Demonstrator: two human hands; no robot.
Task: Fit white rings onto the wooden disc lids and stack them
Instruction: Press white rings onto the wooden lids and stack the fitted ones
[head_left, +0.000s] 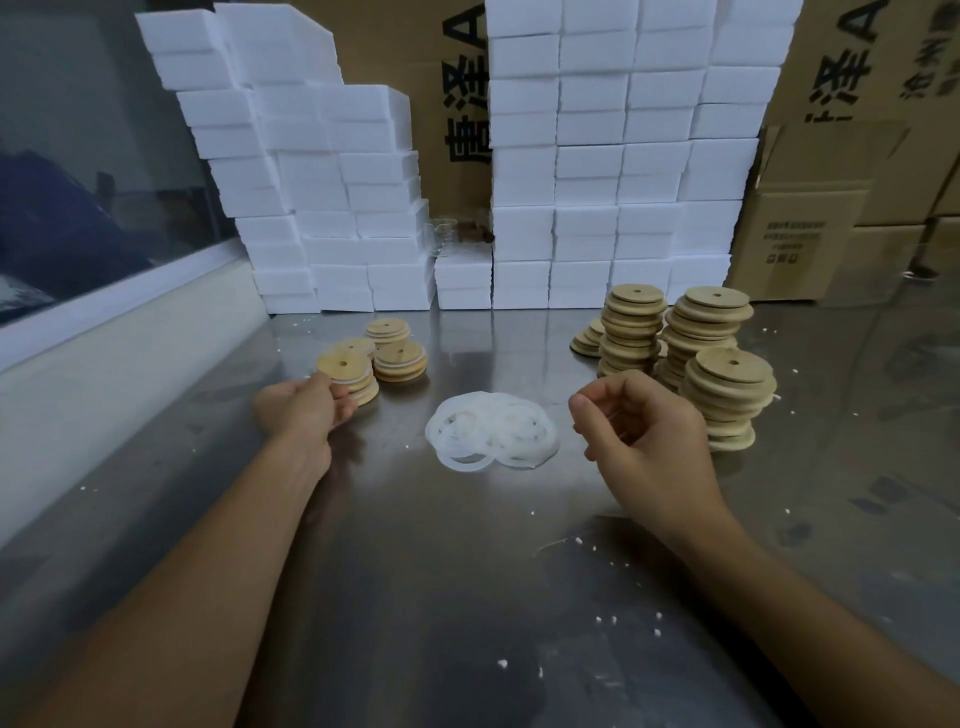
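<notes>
the tall cardboard box (457, 104) standing behind the white foam blocks (613, 156) carries large black print turned on its side: a latin capital "a" at the top and, below it, two big chinese characters that look like "泽" and "唐". the cardboard box at the right (841, 62) shows the same sideways "a" with part of the same characters, the rest cut off by the foam blocks, plus smaller black lines too blurred to read. a smaller carton (800, 239) low on the right bears a few short rows of small dark chinese print, also too small to make out.
</notes>
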